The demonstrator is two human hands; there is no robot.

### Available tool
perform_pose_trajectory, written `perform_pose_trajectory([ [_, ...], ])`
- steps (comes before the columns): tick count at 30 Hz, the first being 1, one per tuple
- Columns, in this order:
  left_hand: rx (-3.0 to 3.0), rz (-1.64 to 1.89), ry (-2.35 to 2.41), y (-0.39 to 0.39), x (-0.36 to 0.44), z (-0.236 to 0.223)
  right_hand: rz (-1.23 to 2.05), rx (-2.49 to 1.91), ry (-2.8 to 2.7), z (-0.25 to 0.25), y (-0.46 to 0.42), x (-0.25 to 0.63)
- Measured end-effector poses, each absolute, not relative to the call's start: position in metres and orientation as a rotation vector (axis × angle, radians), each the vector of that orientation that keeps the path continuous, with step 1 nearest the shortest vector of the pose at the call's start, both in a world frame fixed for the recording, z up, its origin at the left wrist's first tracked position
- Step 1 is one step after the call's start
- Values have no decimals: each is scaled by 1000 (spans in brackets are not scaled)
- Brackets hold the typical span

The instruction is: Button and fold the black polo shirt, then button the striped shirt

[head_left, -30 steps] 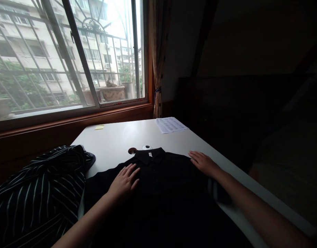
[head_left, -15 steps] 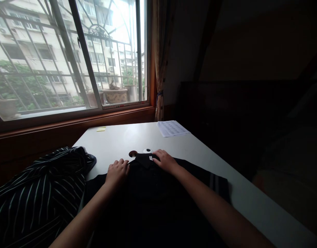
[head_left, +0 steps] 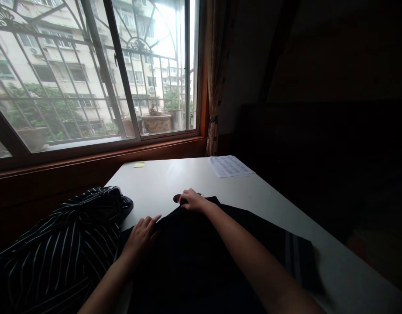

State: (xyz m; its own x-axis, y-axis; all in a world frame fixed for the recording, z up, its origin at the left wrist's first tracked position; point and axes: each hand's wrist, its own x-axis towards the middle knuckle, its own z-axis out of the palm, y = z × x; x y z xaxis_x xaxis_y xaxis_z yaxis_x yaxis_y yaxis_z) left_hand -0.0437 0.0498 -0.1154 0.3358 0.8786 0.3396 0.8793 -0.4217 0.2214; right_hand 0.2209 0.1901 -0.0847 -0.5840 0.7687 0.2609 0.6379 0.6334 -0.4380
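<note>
A dark short-sleeved shirt (head_left: 187,253) lies spread on the white table, its collar end toward the window. Two grey stripes cross its right sleeve (head_left: 294,253). My right hand (head_left: 192,201) is closed on the collar, fingers bent over its edge and partly hiding it. On the left shoulder of the shirt rests my left hand (head_left: 142,235), its fingers stretched out along the shoulder edge. The front of the shirt is too dark to make out in detail.
A heap of dark striped cloth (head_left: 66,244) lies on the left. Printed sheets (head_left: 231,166) and a yellow sticky note (head_left: 139,165) lie at the far end of the white table (head_left: 174,174). A round brown hole (head_left: 176,198) is just beyond the collar. A window stands behind.
My right hand has moved left along the collar, and the white label there no longer shows. My left hand has slid outward and nearer along the shoulder. The view has turned slightly left.
</note>
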Motion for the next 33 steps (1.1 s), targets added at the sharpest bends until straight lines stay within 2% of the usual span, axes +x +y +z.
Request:
perform_pose_trajectory([
  [4, -2483, -634, -1604, 51, -45, -115, 317, -1107, -2267, -81, 189, 226],
  [7, -2496, -489, -1617, 52, -45, -115, 295, -1122, -2234, -84, 189, 229],
  [15, -2232, -112, -1993, 51, -66, -114, 294, -1171, -2345, -100, 181, 244],
  [26, -2197, 34, -2023, 40, -74, -99, 133, -1340, -2353, -99, 107, 349],
  [30, -2210, -89, -1953, 37, -66, -87, 176, -1533, -2388, -111, 76, 397],
  [33, -2520, -296, -1618, 42, -46, -87, 191, -1576, -2376, -122, 61, 417],
])
